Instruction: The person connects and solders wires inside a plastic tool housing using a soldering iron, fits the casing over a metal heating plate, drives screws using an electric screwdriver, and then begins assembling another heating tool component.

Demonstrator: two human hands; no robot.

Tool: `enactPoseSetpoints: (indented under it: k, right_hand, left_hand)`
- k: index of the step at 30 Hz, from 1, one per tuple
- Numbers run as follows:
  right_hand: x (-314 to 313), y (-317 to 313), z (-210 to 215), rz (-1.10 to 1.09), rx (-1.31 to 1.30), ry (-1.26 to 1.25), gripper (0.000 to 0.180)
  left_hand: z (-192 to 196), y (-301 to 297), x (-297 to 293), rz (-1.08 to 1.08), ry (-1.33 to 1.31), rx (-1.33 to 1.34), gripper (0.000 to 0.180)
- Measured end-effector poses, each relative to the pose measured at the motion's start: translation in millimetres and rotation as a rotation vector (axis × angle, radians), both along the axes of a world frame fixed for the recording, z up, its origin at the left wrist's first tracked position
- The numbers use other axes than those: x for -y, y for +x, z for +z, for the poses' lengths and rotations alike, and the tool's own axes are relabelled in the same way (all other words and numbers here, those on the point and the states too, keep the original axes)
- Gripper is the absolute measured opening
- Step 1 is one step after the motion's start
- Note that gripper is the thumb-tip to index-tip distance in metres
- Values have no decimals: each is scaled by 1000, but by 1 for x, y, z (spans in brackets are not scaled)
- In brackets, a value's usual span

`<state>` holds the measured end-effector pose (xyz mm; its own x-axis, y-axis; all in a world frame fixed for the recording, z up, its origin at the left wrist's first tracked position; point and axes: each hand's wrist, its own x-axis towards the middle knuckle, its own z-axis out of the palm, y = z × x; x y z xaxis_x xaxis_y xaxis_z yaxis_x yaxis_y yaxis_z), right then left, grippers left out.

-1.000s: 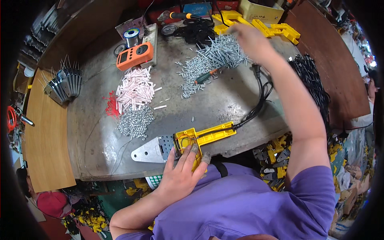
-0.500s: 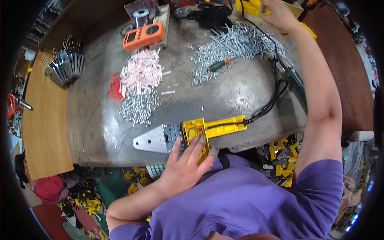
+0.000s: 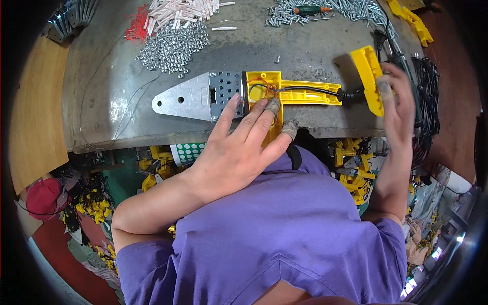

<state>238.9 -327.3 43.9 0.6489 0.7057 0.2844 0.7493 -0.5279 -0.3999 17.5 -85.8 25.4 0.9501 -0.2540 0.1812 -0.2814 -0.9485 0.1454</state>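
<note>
A yellow plastic handle housing (image 3: 311, 99) lies with its hollow side up near the table's front edge. Thin wires (image 3: 260, 81) and a black power cord (image 3: 351, 95) run inside it. From its left end extends a pointed metal plate (image 3: 188, 96) with holes. My left hand (image 3: 229, 160) lies across the housing, thumb and index finger on either side of its near arm, another fingertip on the perforated metal. In my right hand (image 3: 399, 109) is a matching yellow cover half (image 3: 367, 81), raised above the table right of the housing; some gripping fingers are hidden.
Piles of metal nuts (image 3: 175, 48), pale sleeves (image 3: 175, 11), red pieces (image 3: 137, 28) and screws (image 3: 290, 14) cover the far table. A screwdriver (image 3: 310, 10) lies on the screws. At right are a dark green tool (image 3: 399, 56) and bundled black cords (image 3: 427, 101).
My right hand has come back from the far right corner toward me, bringing the yellow cover half. My left hand stays on the housing. The whole view has shifted downward.
</note>
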Motion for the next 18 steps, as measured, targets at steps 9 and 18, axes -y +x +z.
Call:
enactPoseSetpoints:
  k: [9, 18]
  right_hand:
    - [28, 5, -10, -46, 33, -73, 50]
    - [-11, -6, 2, -255, -286, 480, 16]
  left_hand:
    - [7, -1, 3, 1, 17, -49, 26]
    - [9, 1, 3, 7, 22, -60, 31]
